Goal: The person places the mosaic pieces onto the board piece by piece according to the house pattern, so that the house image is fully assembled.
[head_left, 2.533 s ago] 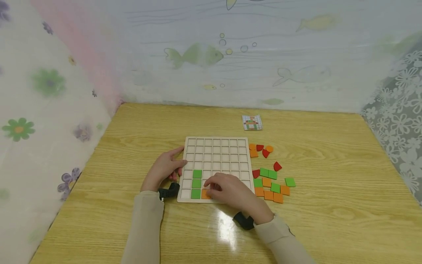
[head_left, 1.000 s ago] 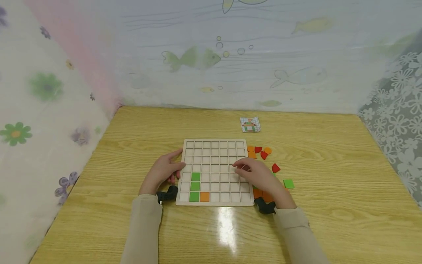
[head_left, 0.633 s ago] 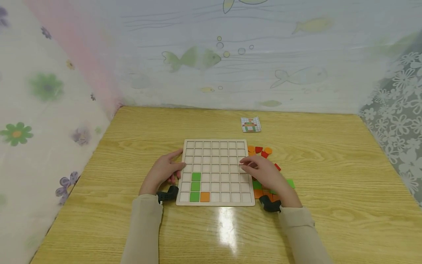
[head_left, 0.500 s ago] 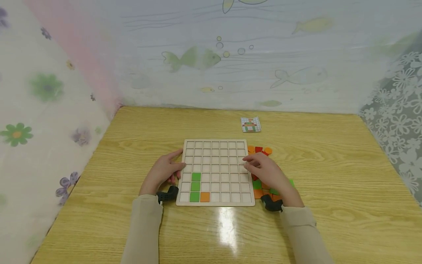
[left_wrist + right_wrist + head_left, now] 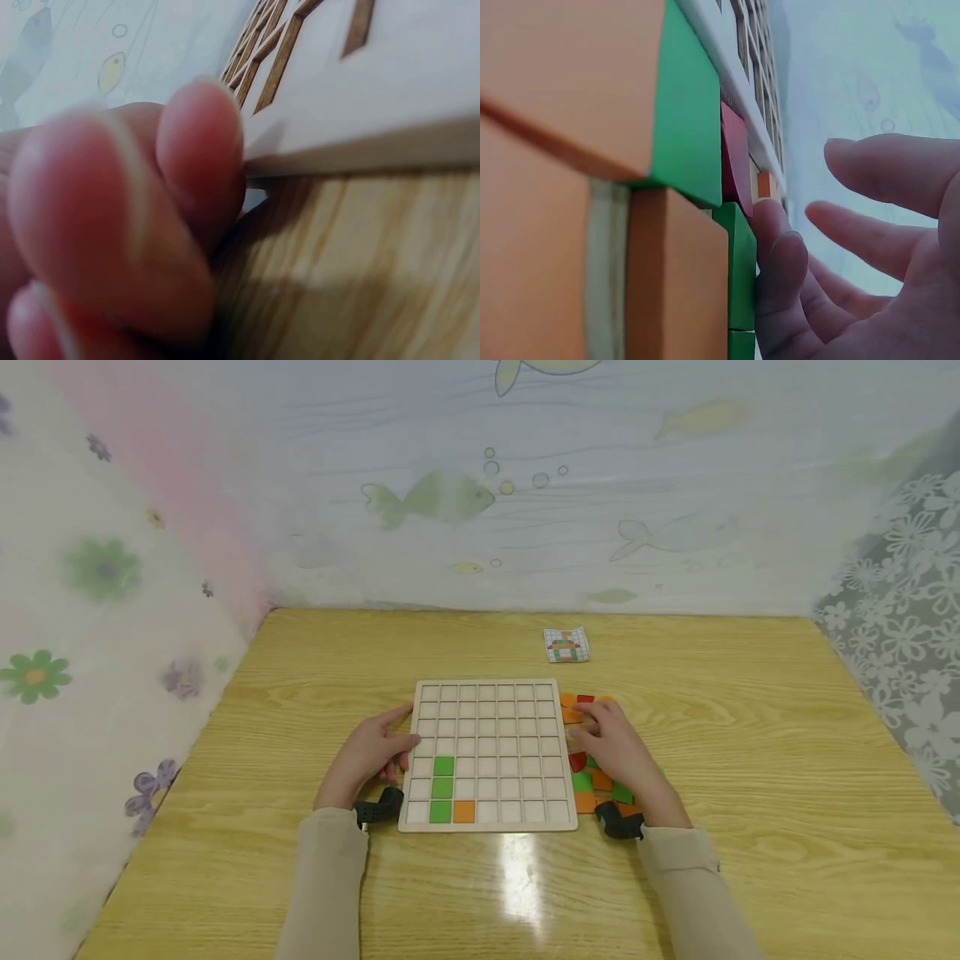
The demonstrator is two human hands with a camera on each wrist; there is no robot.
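A wooden grid board (image 5: 487, 727) lies on the table in the head view. Green square tiles (image 5: 442, 787) fill part of one column near its left side, with an orange square tile (image 5: 464, 812) in the bottom row. My left hand (image 5: 367, 753) rests against the board's left edge, thumb tip on the rim and index finger extended along the side. To the right of the board, my right hand (image 5: 621, 756) reaches over loose tiles, its fingers spread and nothing visible in them. In the right wrist view its fingertips are close to a green tile (image 5: 741, 270) and a red tile (image 5: 735, 146).
Loose orange tiles (image 5: 584, 802) and other green and red pieces lie beside the board's right edge, partly hidden by the right hand. A small pattern card (image 5: 566, 645) lies behind the board. Printed cloth walls (image 5: 427, 552) stand around the table.
My right hand has left the orange tile in the bottom row and moved right, off the board, to the loose tiles. The left hand has stayed at the board's edge.
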